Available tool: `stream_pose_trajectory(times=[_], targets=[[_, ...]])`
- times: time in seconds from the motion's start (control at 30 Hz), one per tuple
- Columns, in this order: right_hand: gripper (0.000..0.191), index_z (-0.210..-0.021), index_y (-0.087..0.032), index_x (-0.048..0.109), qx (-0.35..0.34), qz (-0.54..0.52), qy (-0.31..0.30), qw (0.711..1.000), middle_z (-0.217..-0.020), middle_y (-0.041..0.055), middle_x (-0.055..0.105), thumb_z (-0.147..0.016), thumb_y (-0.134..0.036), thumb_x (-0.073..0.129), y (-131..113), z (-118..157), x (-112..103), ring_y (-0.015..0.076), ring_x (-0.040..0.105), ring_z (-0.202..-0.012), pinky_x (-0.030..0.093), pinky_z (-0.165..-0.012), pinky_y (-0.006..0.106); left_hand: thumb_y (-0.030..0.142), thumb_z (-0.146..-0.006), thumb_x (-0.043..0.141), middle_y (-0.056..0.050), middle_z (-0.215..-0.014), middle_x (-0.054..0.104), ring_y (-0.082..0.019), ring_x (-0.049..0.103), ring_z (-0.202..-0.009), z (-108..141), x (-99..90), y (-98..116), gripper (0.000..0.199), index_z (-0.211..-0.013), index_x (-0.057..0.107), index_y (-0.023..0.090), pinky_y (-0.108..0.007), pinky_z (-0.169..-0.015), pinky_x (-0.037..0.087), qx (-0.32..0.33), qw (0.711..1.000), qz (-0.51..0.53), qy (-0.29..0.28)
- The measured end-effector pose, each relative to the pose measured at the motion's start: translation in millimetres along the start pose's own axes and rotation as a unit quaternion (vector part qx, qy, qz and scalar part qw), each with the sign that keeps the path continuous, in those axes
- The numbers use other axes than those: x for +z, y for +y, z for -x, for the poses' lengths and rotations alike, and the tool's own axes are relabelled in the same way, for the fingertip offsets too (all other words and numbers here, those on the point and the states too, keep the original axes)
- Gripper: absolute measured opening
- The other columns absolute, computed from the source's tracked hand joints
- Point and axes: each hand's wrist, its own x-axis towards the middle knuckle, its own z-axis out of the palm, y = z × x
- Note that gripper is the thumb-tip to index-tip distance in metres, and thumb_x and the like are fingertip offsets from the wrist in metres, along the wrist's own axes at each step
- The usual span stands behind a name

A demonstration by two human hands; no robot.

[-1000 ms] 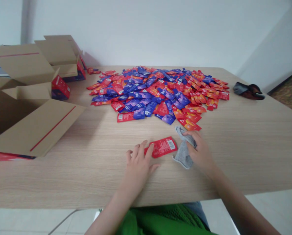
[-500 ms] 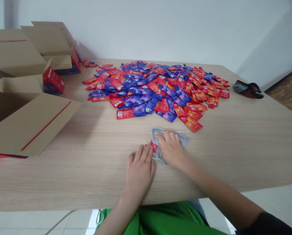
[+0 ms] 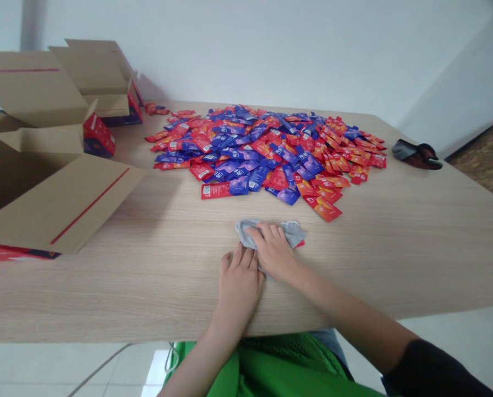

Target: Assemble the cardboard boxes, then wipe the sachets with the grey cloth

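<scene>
The right hand [image 3: 274, 251] holds the grey cloth [image 3: 293, 232] down near the front middle of the tabletop [image 3: 180, 275], its fingers curved over the fabric with small gaps between them. The left hand [image 3: 240, 278] lies palm down just beside it, its fingers nearly straight and slightly apart, with the tips at the cloth's left end; whether they touch anything beneath is hidden. The cloth is bunched and stretches crosswise, its long axis running left to right, with 1 end to each side of the right hand. Under its right end, 1 red corner of a packet [image 3: 300, 243] pokes out, pointing right; the rest is covered, so its full long axis cannot be told. Beyond the hands, well apart from them, spreads a wide pile of red, blue and orange packets [image 3: 250, 146]. To the left stand 3 open cardboard boxes [image 3: 93, 193] with raised or folded-out flaps, and a dark, glossy item [image 3: 417, 154] lies toward the far right.
</scene>
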Motion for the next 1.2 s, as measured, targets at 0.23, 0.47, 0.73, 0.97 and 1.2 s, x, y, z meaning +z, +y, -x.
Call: stream_pose_trajectory(times=[0.23,0.47,0.73,0.97,1.2], targets=[[0.053,-0.139,-0.016,0.048,0.125,0.058,0.013,0.99,-0.127,0.0164,0.052,-0.087,-0.01,0.044,64.9,35.4,2.4,0.0307,0.047,-0.106,0.037,-0.087,0.043,0.018,-0.094,0.041,-0.005,-0.149,0.049,-0.028,0.045,-0.137,-2.3,2.2,4.9,0.048,-0.14,0.052,0.018,-0.05,-0.102,0.042,-0.013,1.0,-0.014,-0.012],[0.056,-0.14,-0.009,0.042,0.118,-0.01,0.066,0.991,-0.12,0.0173,0.052,-0.084,-0.006,0.042,34.2,27.5,-6.4,0.0282,0.047,-0.107,0.038,-0.092,0.04,0.019,-0.094,0.041,-0.005,-0.149,0.048,-0.029,0.042,-0.14,-1.0,4.9,6.9,0.048,-0.141,0.05,0.017,-0.053,-0.105,0.041,-0.026,1.0,-0.001,-0.016],[0.043,-0.132,-0.017,0.053,0.073,0.043,0.008,0.996,-0.123,0.0154,0.054,-0.091,-0.013,0.043,27.4,29.8,8.7,0.0288,0.047,-0.101,0.036,-0.087,0.041,0.016,-0.094,0.04,-0.005,-0.149,0.048,-0.029,0.042,-0.14,-1.4,2.8,5.7,0.048,-0.14,0.052,0.019,-0.053,-0.106,0.041,-0.025,0.999,0.001,-0.028],[0.045,-0.129,-0.009,0.051,0.153,0.052,0.023,0.987,-0.115,0.0169,0.055,-0.085,-0.005,0.043,55.2,38.9,-9.9,0.0294,0.048,-0.102,0.038,-0.087,0.04,0.014,-0.092,0.041,-0.006,-0.151,0.045,-0.03,0.042,-0.14,-1.6,6.6,6.5,0.052,-0.143,0.048,0.019,-0.054,-0.105,0.042,-0.026,0.999,0.0,-0.021],[0.042,-0.134,-0.016,0.05,0.018,-0.017,-0.013,1.0,-0.127,0.014,0.055,-0.092,-0.014,0.041,2.5,8.0,5.7,0.0274,0.047,-0.102,0.035,-0.089,0.04,0.019,-0.094,0.042,-0.009,-0.139,0.06,-0.029,0.043,-0.139,-2.2,2.0,6.6,0.041,-0.13,0.061,0.016,-0.053,-0.109,0.038,-0.037,0.998,0.014,-0.044]])
